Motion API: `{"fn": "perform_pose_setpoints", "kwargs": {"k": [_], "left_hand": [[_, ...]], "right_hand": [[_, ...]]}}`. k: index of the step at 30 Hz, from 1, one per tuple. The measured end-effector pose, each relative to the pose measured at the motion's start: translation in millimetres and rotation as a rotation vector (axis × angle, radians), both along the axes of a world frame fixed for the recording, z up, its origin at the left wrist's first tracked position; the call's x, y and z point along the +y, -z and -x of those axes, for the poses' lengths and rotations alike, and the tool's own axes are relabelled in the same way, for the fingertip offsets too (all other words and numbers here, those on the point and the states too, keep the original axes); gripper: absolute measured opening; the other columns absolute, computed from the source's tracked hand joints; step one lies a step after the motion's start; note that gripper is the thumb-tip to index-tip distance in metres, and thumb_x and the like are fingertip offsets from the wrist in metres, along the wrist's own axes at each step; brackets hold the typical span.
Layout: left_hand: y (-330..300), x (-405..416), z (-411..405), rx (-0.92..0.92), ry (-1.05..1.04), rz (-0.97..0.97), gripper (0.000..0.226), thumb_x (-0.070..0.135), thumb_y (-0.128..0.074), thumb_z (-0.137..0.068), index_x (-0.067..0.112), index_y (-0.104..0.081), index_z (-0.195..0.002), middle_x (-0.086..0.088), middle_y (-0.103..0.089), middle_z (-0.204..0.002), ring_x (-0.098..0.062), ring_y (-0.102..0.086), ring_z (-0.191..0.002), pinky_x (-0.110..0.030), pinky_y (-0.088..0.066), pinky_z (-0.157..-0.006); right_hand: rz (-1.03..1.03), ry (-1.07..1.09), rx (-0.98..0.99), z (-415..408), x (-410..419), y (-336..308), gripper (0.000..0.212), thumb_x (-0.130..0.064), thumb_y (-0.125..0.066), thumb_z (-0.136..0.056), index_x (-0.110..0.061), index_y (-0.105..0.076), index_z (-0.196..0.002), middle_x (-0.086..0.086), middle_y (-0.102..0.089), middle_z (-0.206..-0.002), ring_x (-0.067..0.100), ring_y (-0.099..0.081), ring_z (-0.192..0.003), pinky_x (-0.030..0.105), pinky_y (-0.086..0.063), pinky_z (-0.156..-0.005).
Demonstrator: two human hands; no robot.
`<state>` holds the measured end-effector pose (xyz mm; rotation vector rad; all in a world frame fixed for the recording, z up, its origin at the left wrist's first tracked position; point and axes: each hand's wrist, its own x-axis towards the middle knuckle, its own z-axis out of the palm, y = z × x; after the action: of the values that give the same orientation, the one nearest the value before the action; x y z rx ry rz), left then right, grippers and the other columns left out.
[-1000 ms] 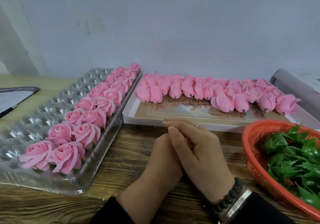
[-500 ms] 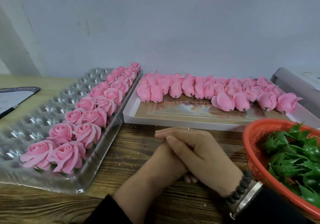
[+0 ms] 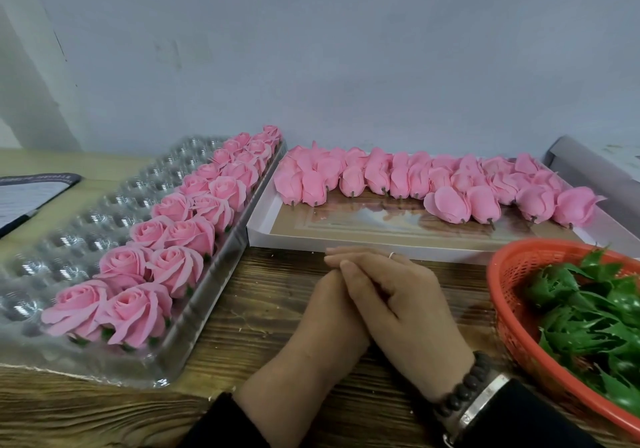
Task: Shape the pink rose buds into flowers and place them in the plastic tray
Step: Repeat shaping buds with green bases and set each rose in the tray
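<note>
Both hands, left [image 3: 332, 312] and right [image 3: 405, 312], rest clasped on the bench, fingers overlapping; nothing visible between them. Buds [image 3: 446, 184] lie far right, beside the tray [image 3: 86, 212]. They look light, soft, crushable; lift by the base.

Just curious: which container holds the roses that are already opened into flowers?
The clear plastic tray on the left; its roses are spread open, while the white tray's are closed buds.

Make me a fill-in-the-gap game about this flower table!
1. The opened roses sit in a clear plastic ____.
2. The basket holding green leaves is ____ in colour.
3. The right hand lies over the ____ hand.
4. The closed buds are all ____ in colour.

Missing words: tray, orange, left, pink
</note>
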<state>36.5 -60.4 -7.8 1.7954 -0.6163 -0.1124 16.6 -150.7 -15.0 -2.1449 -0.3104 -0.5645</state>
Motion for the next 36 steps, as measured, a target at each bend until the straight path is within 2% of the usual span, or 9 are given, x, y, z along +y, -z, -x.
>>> {"fn": "perform_pose_setpoints", "kwargs": {"k": [4,8,11,13,16,18,21,26,36], "left_hand": [[9,5,0,0.102,-0.036,-0.026,0.042,-0.001,-0.041,-0.094,0.027,-0.03,-0.123,0.033,-0.024,-0.104,0.026,-0.035,-0.08,0.012,-0.024,-0.07],[8,20,1,0.04,-0.013,-0.328,0.036,-0.007,-0.045,-0.09,-0.002,-0.044,-0.126,0.005,-0.048,-0.119,0.013,-0.046,-0.063,0.003,-0.038,-0.059],[5,16,-4,-0.053,-0.001,-0.349,0.043,0.002,-0.035,-0.097,0.004,-0.025,-0.139,-0.005,-0.029,-0.145,0.013,-0.025,-0.106,0.009,-0.013,-0.082],[6,14,-3,-0.161,0.044,-0.389,0.042,0.007,-0.033,-0.098,0.014,-0.021,-0.138,0.0,-0.024,-0.145,0.013,-0.01,-0.107,0.01,0.002,-0.08],[5,8,-2,-0.173,0.09,-0.124,0.023,0.01,-0.043,-0.09,0.029,-0.048,-0.104,0.003,-0.055,-0.106,0.024,-0.039,-0.096,0.007,-0.026,-0.085],[9,8,-6,0.044,0.031,0.16,0.011,0.017,-0.053,-0.085,0.017,-0.065,-0.084,-0.005,-0.067,-0.083,0.002,-0.06,-0.081,-0.014,-0.05,-0.072],[7,11,-11,0.267,-0.127,0.474,0.026,0.021,-0.074,-0.069,0.003,-0.068,-0.086,-0.018,-0.069,-0.083,-0.027,-0.066,-0.073,-0.039,-0.053,-0.067],[1,7,-8,0.316,-0.182,0.74,0.029,0.019,-0.067,-0.063,0.009,-0.068,-0.09,-0.005,-0.071,-0.079,-0.012,-0.067,-0.074,-0.023,-0.053,-0.063],[1,1,-1,0.619,-0.062,0.883,0.043,0.018,-0.067,-0.065,0.006,-0.065,-0.106,-0.007,-0.069,-0.087,-0.014,-0.067,-0.081,-0.024,-0.056,-0.073]], "right_hand": [[0.106,-0.088,0.032,-2,-3,-6,0.033,-0.033,-0.044,-0.089,-0.021,-0.072,-0.103,-0.014,-0.068,-0.108,-0.003,-0.055,-0.11,0.024,-0.039,-0.101],[0.175,-0.177,0.034,0,-2,-12,0.035,-0.033,-0.044,-0.089,-0.018,-0.072,-0.103,-0.012,-0.069,-0.108,-0.001,-0.056,-0.107,0.017,-0.039,-0.097],[0.159,-0.206,0.037,0,-3,-13,0.032,-0.029,-0.045,-0.089,-0.018,-0.072,-0.102,-0.013,-0.068,-0.108,-0.003,-0.055,-0.108,0.019,-0.039,-0.098],[0.154,-0.213,0.02,1,-3,-12,0.038,-0.037,-0.041,-0.089,-0.019,-0.071,-0.104,-0.014,-0.067,-0.11,-0.003,-0.054,-0.109,0.021,-0.039,-0.099],[0.107,-0.159,-0.057,2,-3,-10,0.042,-0.04,-0.036,-0.089,-0.025,-0.065,-0.116,-0.013,-0.063,-0.119,-0.001,-0.052,-0.115,0.025,-0.038,-0.1],[0.0,-0.072,-0.169,2,-3,-8,0.038,-0.035,-0.038,-0.091,-0.026,-0.057,-0.123,-0.008,-0.06,-0.124,0.005,-0.05,-0.119,0.024,-0.039,-0.101],[-0.129,0.094,-0.272,-2,-5,-4,0.03,-0.022,-0.042,-0.088,-0.023,-0.053,-0.117,-0.003,-0.06,-0.117,0.006,-0.052,-0.114,0.015,-0.038,-0.098],[-0.103,0.04,-0.041,-2,2,3,0.047,0.0,-0.059,-0.072,-0.031,-0.046,-0.105,-0.014,-0.056,-0.103,-0.002,-0.053,-0.098,0.005,-0.038,-0.086],[-0.087,0.075,0.052,-2,8,3,0.04,-0.014,-0.067,-0.071,-0.042,-0.042,-0.084,-0.02,-0.053,-0.082,-0.012,-0.051,-0.085,0.001,-0.036,-0.069]]}}
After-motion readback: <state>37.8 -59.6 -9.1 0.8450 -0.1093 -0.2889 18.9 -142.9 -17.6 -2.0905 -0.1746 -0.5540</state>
